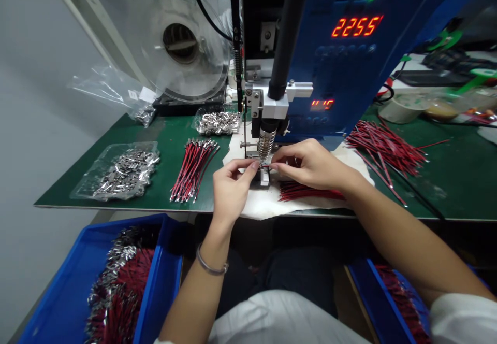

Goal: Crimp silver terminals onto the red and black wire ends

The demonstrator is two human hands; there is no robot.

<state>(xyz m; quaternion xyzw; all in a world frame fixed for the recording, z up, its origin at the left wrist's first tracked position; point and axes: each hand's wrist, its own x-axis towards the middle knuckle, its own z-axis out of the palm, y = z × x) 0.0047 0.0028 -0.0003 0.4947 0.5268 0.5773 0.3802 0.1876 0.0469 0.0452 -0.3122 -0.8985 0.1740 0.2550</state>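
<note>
My left hand is closed in a pinch at the left of the machine's spring-loaded head; what its fingertips hold is too small to make out. From the other side my right hand pinches a thin red wire, its end reaching in under the head. Below the fingertips is a small metal block. A bundle of red wires lies under my right hand on a white cloth. Left of my left hand, red and black wires with metal ends are piled together.
A clear tray of metal terminals sits at the left, another bag of metal parts behind. The blue machine shows lit red digits. More red wires lie right. Blue bins with wires stand below the green table's edge.
</note>
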